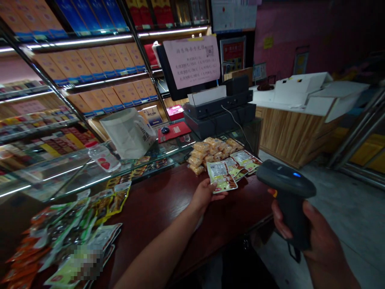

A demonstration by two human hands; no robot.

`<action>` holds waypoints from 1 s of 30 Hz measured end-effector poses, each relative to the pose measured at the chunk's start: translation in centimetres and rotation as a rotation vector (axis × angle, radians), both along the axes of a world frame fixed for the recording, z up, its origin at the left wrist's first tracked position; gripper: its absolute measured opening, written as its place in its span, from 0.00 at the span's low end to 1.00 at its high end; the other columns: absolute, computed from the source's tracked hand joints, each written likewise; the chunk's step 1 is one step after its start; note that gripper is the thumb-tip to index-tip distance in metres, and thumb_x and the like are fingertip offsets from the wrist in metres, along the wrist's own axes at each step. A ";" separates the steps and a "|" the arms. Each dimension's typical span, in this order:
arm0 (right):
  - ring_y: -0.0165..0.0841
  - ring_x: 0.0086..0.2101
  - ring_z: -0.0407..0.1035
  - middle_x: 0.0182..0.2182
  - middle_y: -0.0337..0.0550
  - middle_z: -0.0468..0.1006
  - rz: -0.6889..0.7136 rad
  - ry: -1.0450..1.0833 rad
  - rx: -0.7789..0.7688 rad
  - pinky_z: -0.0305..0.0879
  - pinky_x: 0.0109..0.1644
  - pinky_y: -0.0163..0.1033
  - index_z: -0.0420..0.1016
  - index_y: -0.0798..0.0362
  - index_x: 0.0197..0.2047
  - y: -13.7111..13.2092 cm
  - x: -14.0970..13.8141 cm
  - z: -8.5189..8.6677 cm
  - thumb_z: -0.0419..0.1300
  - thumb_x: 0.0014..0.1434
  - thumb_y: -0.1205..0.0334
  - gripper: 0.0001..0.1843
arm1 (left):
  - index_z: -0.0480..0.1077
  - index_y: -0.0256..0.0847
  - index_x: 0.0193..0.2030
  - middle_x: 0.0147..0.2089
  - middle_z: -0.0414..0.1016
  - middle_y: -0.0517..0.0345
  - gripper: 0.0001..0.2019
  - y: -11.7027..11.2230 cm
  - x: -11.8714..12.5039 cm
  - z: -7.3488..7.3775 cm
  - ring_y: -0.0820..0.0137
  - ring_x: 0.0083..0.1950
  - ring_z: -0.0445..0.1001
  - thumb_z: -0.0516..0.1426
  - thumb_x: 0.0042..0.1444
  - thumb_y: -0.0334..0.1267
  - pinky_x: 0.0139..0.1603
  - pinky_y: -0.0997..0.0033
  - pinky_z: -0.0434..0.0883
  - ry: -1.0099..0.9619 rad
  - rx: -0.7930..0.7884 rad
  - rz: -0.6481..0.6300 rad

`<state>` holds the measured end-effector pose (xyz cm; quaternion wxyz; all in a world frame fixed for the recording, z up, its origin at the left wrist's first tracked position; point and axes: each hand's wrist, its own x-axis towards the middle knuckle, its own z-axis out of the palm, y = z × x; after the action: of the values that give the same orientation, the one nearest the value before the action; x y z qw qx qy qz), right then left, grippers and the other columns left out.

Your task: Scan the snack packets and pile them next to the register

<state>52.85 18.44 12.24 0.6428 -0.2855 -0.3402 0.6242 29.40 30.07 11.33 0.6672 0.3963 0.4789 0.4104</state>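
On the near side of the snack pile (207, 151), head view: the green-and-white pouch (220, 171) is over the dark red table (162, 196), its far end just beside the pile's yellowish wrapped pieces. Your left hand (205, 193) pinches its near-left edge, thumb on top, fingers seemingly beneath. Your right hand (320, 235), right of the pile and nearer you, is wrapped around the barcode scanner (284, 180). Hands well apart.

Key relation: the pouch lies left of the scanner's nose, with a gap between; its long axis, as judged, runs away from you. Left hand nearer, touching it.

Containers: similar pouches (249, 159) in front of the pile, contents mostly hidden by print. Well left of the pile, heaped snack packets (69, 224). Left of it on the glass counter (75, 170), a red-lidded jar (98, 155) showing red shapes (printed or inside, cannot tell) and a white bag (123, 136), contents not visible.
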 end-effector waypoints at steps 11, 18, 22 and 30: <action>0.27 0.15 0.63 0.25 0.41 0.74 -0.055 -0.030 0.033 0.57 0.18 0.33 0.75 0.52 0.51 -0.3 1.8 -0.4 0.58 0.60 0.39 0.27 | 0.57 0.34 0.55 0.34 0.78 0.50 0.12 6.5 9.5 2.0 0.72 0.24 0.78 0.49 0.66 0.26 0.26 0.75 0.76 0.059 -0.115 0.041; 0.29 0.16 0.65 0.26 0.42 0.74 0.015 -0.031 0.074 0.60 0.18 0.33 0.74 0.51 0.53 -0.1 3.4 -1.6 0.55 0.61 0.39 0.28 | 0.63 0.30 0.52 0.26 0.75 0.56 0.10 8.9 12.0 3.1 0.75 0.21 0.72 0.48 0.67 0.29 0.24 0.79 0.71 0.190 -0.092 0.026; 0.28 0.16 0.64 0.26 0.40 0.74 -0.058 -0.016 0.036 0.61 0.19 0.33 0.72 0.49 0.56 -0.5 3.9 -1.6 0.55 0.61 0.40 0.28 | 0.67 0.28 0.48 0.22 0.72 0.59 0.10 9.0 12.5 3.4 0.76 0.20 0.69 0.47 0.67 0.28 0.23 0.81 0.68 0.287 -0.109 -0.047; 0.27 0.15 0.63 0.24 0.40 0.74 -0.085 -0.006 0.033 0.61 0.18 0.32 0.77 0.51 0.48 -0.3 4.3 -1.2 0.56 0.60 0.39 0.26 | 0.73 0.33 0.44 0.23 0.75 0.59 0.10 8.7 11.4 3.2 0.79 0.18 0.66 0.51 0.64 0.30 0.22 0.82 0.65 0.555 0.006 -0.204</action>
<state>57.20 18.12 11.04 0.6724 -0.2909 -0.3398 0.5897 40.76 38.77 14.54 0.5471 0.5414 0.5997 0.2187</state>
